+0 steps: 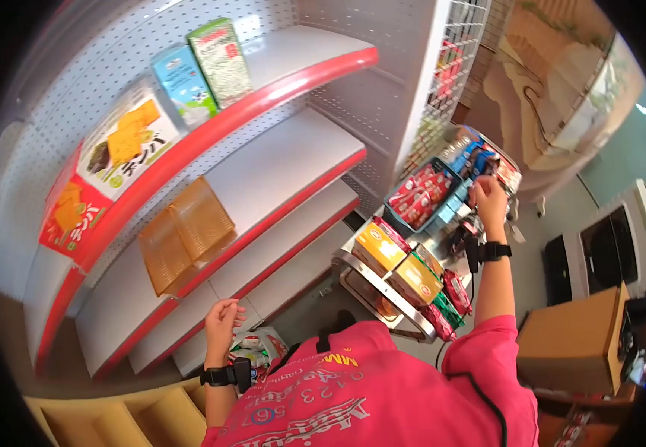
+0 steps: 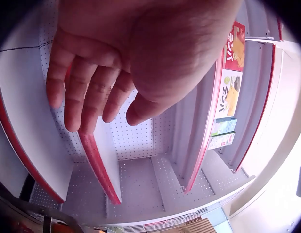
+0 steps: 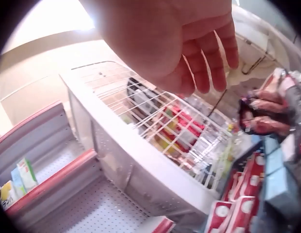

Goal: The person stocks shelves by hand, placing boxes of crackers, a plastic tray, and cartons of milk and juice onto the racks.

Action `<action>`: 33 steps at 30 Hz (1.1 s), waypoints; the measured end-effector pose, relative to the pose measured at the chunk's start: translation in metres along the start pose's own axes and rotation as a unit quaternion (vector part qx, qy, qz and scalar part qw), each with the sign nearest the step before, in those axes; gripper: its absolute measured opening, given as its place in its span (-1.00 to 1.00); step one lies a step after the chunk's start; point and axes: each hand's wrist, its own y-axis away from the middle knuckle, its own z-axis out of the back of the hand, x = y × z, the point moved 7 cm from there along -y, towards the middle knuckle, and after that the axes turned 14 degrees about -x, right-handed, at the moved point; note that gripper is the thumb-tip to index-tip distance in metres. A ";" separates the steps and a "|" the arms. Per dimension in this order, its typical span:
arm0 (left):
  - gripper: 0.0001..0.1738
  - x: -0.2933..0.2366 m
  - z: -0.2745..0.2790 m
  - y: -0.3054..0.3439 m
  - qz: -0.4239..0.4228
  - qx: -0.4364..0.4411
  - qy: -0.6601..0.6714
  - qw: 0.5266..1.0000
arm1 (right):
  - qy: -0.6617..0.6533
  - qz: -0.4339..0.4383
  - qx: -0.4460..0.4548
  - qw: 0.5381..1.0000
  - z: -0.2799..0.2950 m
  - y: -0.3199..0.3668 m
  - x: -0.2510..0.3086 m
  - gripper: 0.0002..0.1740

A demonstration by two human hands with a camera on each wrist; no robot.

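- The right hand (image 1: pixel 490 200), near 3 o'clock in the head view, is empty, fingers relaxed and slightly bent; red packs (image 1: pixel 419 195) lie at its 9 o'clock, in a dark bin (image 1: pixel 449 172) on the cart (image 1: pixel 367 281).
- In the right wrist view the red packs' long axis runs from 7 to 1 o'clock; light-blue boxes (image 3: pixel 281 187) stand just beside them on the 3 o'clock side, their row running roughly 12 to 6.
- The left hand (image 1: pixel 224 322), between 7 and 8 o'clock and well apart from the right, is also empty, its fingers loosely bent near the shelves.
- Large Japanese lettering marks the white box (image 1: pixel 129 138) and red box (image 1: pixel 75 214) at 9 to 10 o'clock, its last mark blurred; the pink shirt (image 1: pixel 382 387) shows a yellow "MM" and the digits 0 1 2 3.
- The green box's (image 1: pixel 220 63) small print is illegible; the right wrist view's lower edge cuts off the red packs, whose white emblems are too blurred to read.
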 end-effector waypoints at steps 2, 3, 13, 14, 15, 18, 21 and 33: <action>-0.78 0.008 -0.009 -0.001 0.005 0.020 -0.008 1.000 | 0.140 -0.008 -0.031 0.990 0.046 0.033 -0.019 -0.81; -0.77 0.011 -0.013 0.000 0.010 0.028 -0.014 0.999 | 0.155 -0.022 -0.024 0.987 0.058 0.047 -0.039 -0.80; -0.78 -0.017 -0.056 0.019 -0.038 0.062 -0.033 0.997 | 0.163 -0.019 0.198 0.966 -0.017 0.099 -0.095 -0.61; -0.78 -0.015 -0.056 0.022 -0.033 0.052 -0.039 0.997 | 0.151 0.006 0.209 0.966 -0.031 0.097 -0.092 -0.52; -0.79 -0.014 -0.058 0.025 -0.027 0.042 -0.044 0.998 | 0.169 0.022 0.200 0.965 -0.046 0.097 -0.102 -0.44; -0.79 -0.017 -0.066 0.041 0.001 0.031 -0.044 0.999 | 0.234 0.018 0.232 0.944 -0.076 0.093 -0.114 -0.26; -0.78 -0.022 -0.072 0.055 -0.020 0.027 -0.044 0.998 | 0.276 -0.026 0.269 0.922 -0.091 0.104 -0.121 -0.25; -0.77 -0.002 -0.069 0.095 0.021 -0.037 -0.031 0.999 | 0.299 -0.005 0.207 0.932 -0.082 0.098 -0.110 -0.43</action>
